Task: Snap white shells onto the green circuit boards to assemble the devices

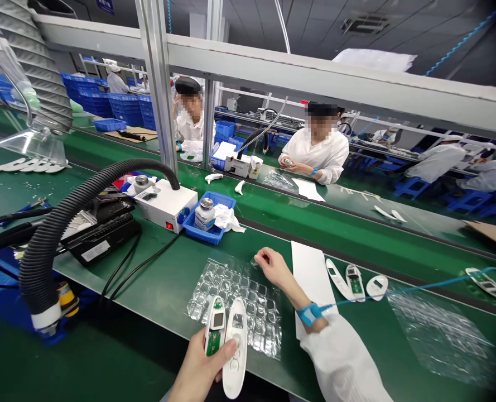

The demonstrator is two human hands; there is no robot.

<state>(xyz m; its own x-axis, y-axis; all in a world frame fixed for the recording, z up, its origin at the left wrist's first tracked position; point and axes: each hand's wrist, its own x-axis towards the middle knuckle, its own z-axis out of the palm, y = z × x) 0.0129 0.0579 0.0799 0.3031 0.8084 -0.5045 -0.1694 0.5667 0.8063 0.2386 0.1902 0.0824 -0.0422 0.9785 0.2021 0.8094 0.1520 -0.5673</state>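
My left hand (200, 365) grips two white device shells side by side near the bench's front edge: one with a green circuit board and small screen (215, 330), the other a plain white cover (236, 349). My right hand (273, 266) reaches forward with fingers pinched on the far edge of a clear bubble-wrap sheet (237, 304) lying on the green mat. A blue wrist strap (309, 314) with a coiled blue cord sits on my right wrist.
A white paper sheet (310, 273) and several more shell parts (354, 279) lie right of the hand. A blue tray (208, 218) with a bottle, a white control box (166, 204) and a black fume hose (63, 223) stand at left. Two people sit across the conveyor (356, 223).
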